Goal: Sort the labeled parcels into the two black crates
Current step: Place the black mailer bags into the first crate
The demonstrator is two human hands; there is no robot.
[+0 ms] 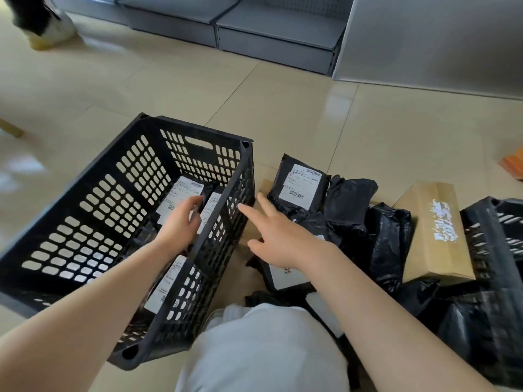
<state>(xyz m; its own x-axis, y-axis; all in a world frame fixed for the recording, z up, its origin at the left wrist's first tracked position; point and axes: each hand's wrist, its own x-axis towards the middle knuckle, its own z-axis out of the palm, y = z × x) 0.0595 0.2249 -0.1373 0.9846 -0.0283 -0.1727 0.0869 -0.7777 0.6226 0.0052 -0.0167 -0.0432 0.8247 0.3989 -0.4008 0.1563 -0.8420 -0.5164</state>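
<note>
- My left hand [181, 222] is down inside the left crate [85, 210], fingers curled loosely over a black parcel [181, 196] with a white label; whether they actually clamp it I cannot tell.
- My right hand [278, 236] hangs over the floor pile just right of that crate, fingers spread apart, holding nothing.
- The left crate is black plastic with slotted walls and a handle cut-out in its far wall, and sits tilted on the tile floor [311, 108].
- Inside it I see several black poly bags with white barcode labels, one near the far end under my hand and another [167, 284] against the near wall.
- On the floor between the crates lies a heap of crumpled black bags; the far one [300, 185] shows two white labels facing up.
- A brown box [435, 233] with a blurred white patch rests against the right crate [498, 239], only partly in view.
- Under my right wrist a labeled bag [285, 275] lies flat.
</note>
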